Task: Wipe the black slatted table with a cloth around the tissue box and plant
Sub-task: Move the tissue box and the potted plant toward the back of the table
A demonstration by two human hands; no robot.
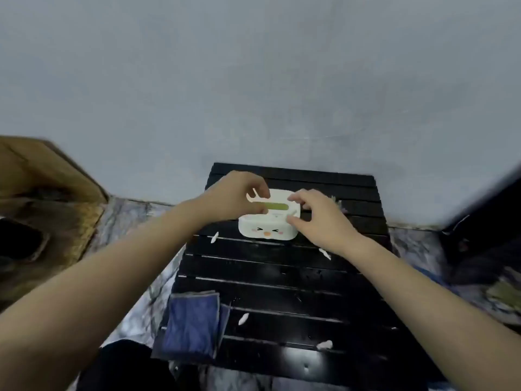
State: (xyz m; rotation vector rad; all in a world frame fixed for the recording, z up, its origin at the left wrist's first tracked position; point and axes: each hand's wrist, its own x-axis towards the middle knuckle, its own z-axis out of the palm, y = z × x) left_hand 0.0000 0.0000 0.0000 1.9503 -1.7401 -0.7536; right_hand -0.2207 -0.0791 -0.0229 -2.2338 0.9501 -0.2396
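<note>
Hands, left [238, 194] and right [315, 218], pinched around tissue box [266, 225] at far middle of slatted table [282, 277], cloth [193, 323] lying unheld nearer than box; risked scattering white scraps [324, 345], toppling half-hidden plant [338, 203] just right of box.

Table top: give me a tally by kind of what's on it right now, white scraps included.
Tissue box: 1
Blue cloth: 1
White scraps: 4 —
Plant: 1, mostly hidden behind the right hand
Total: 7

Both hands are at the box; the left hand is on its far left edge.
</note>
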